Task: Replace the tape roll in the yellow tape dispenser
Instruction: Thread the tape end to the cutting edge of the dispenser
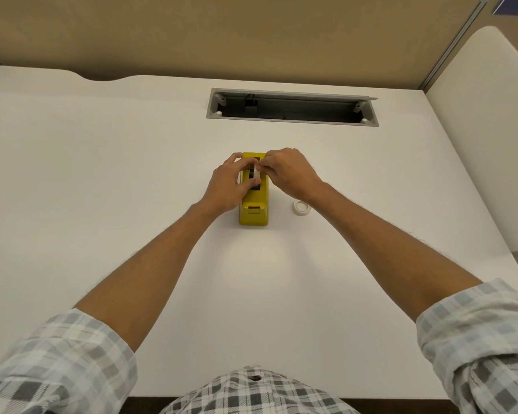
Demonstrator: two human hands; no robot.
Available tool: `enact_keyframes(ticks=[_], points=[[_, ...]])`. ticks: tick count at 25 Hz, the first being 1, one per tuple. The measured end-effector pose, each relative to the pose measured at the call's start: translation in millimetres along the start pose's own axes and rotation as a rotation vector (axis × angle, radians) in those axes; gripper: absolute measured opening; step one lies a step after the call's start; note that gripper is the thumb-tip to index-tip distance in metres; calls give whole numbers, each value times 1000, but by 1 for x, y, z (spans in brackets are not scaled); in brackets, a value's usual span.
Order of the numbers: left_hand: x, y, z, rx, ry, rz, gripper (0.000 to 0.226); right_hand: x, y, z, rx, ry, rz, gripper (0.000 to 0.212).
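Both hands, the left hand [232, 182] and right hand [286, 171], are crowding the yellow tape dispenser [253, 210] mid-desk, blocking its top slot. A spare tape roll [301, 207] is lying just right of it. An open cable tray [292, 107] is gaping toward the far edge. The desk [102, 174] is lying bare toward its left, right and near edges.

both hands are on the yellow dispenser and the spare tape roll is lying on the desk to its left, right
Not quite: the spare tape roll lies on the desk to the right of the yellow dispenser, near the right forearm, as the head view shows. The rest holds: the left hand and right hand are both on the dispenser.
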State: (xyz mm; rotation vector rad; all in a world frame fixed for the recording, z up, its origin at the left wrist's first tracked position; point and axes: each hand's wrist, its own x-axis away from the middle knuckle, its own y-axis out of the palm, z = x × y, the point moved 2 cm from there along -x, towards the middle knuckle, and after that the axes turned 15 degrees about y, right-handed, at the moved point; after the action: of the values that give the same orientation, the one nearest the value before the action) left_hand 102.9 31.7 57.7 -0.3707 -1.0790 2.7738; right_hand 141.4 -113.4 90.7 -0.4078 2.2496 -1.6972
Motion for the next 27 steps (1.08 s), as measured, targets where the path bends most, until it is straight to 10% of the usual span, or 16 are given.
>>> enact_keyframes(ticks=[27], points=[[-7, -6, 2, -35, -14, -23, 46, -3, -11, -12, 208, -73, 21, 27]])
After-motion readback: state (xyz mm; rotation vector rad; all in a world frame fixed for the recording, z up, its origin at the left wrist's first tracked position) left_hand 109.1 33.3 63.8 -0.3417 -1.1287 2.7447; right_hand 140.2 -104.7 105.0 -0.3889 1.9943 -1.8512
